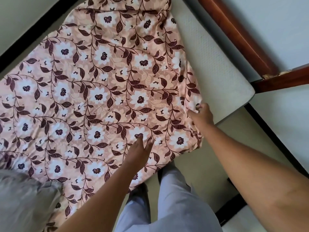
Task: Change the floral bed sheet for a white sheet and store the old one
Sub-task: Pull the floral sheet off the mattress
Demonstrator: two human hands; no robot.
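Note:
The pink floral bed sheet (93, 97), printed with white flowers and dark leaves, covers most of the bed. Its right edge is pulled back and bunched, so a strip of the white mattress (215, 67) shows. My right hand (201, 113) grips that bunched edge near the mattress corner. Fingers straight, my left hand (139, 152) rests flat on the sheet near the front edge of the bed. No white sheet is in view.
A grey pillow (25, 203) lies at the lower left on the bed. The brown wooden bed frame (242, 36) runs along the right side, with pale floor beyond it. A dark strip (38, 29) borders the bed's far side. My legs in light trousers (168, 203) stand against the bed.

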